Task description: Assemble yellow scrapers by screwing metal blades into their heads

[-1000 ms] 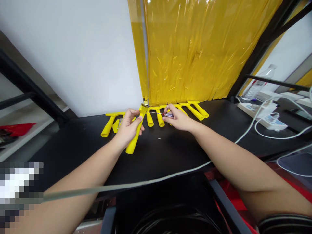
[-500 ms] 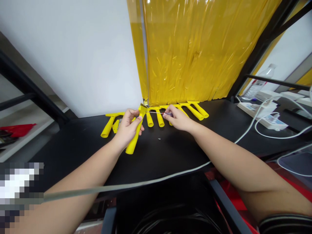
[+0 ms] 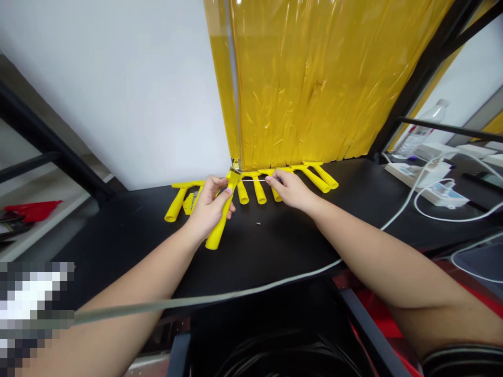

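Note:
My left hand (image 3: 214, 205) is closed around a yellow plastic handle (image 3: 218, 230), tilted with its round end toward me. In my right hand (image 3: 290, 188) is a screwdriver (image 3: 253, 180), its thin shaft pointing left; the fingers mostly hide its grip. The screwdriver's tip meets the head of the yellow handle, just below a dark metal strip there. A small screw (image 3: 258, 223) lies on the black table (image 3: 283, 241) between my forearms. Several similar yellow handles (image 3: 260, 193) lie in a row behind my hands.
A white cable (image 3: 275, 283) crosses low in front of both forearms. To the right are a power strip (image 3: 440, 189) with cords and a clear plastic bottle (image 3: 426, 125). Yellow plastic sheeting (image 3: 314, 78) and a white panel (image 3: 149, 89) rise behind the table.
The view has shifted slightly. My hands keep their holds on the yellow handle and the screwdriver; my right fingers now cover more of the screwdriver's grip.

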`<action>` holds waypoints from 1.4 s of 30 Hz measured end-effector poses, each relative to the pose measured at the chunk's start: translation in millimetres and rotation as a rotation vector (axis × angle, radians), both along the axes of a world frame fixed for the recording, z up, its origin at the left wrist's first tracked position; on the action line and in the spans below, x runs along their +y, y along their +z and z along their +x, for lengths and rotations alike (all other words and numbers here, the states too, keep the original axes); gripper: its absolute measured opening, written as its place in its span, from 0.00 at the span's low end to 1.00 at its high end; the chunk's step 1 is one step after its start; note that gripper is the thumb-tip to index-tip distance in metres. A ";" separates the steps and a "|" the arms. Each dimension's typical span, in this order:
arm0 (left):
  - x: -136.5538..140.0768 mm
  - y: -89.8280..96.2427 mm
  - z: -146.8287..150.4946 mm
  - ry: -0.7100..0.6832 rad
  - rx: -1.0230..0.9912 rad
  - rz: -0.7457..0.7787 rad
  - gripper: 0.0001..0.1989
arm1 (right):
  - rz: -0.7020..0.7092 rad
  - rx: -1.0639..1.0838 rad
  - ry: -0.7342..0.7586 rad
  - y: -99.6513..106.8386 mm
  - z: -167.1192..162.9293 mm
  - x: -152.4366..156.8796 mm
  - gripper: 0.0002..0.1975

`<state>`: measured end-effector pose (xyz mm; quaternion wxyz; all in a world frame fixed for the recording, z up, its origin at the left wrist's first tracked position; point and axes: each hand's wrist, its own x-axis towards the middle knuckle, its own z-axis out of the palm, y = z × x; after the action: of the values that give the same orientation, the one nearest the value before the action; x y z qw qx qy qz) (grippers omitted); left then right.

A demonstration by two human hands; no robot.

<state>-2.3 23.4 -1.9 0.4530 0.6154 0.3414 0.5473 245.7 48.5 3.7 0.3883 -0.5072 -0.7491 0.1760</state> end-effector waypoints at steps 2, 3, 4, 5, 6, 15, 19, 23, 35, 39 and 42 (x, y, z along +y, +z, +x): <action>-0.7 -0.5 0.3 -0.016 -0.002 0.002 0.16 | -0.046 -0.015 0.022 3.0 -0.1 -0.5 0.20; -1.0 -0.6 0.3 -0.020 -0.004 0.003 0.16 | -0.071 -0.015 0.048 4.1 -0.2 -1.0 0.21; -1.2 -0.5 0.2 -0.023 -0.005 0.003 0.16 | -0.095 -0.012 0.077 4.8 -0.3 -1.5 0.23; -1.5 -0.2 0.1 -0.026 -0.005 0.003 0.16 | -0.116 -0.005 0.101 5.1 -0.4 -1.9 0.24; -1.8 0.2 -0.1 -0.029 -0.003 0.003 0.16 | -0.133 0.004 0.117 4.8 -0.6 -2.1 0.25; -3.5 0.6 1.7 -0.049 -0.013 -0.020 0.17 | -0.004 0.010 0.136 -1.2 0.4 -4.1 0.20; -3.1 -0.3 2.7 -0.079 -0.037 -0.042 0.18 | 0.025 -0.061 0.118 -1.1 3.3 -5.2 0.19; -3.3 -0.9 2.6 -0.080 -0.045 0.002 0.19 | -0.030 0.010 0.144 -2.0 3.1 -3.7 0.22; 5.5 -1.6 -3.9 -0.128 0.004 0.015 0.18 | -0.407 0.033 0.370 -1.1 11.4 -0.9 0.09; 8.8 1.7 -9.6 -0.075 -0.008 -0.047 0.16 | -0.334 -0.115 0.527 4.9 11.1 -11.6 0.04; 8.0 4.5 -11.3 -0.057 -0.030 -0.108 0.14 | -0.254 -0.267 0.614 4.0 0.9 -21.4 0.08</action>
<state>-13.6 31.4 2.6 0.5060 0.5912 0.3462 0.5240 246.6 27.1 7.7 0.1498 -0.3214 -0.8828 0.3082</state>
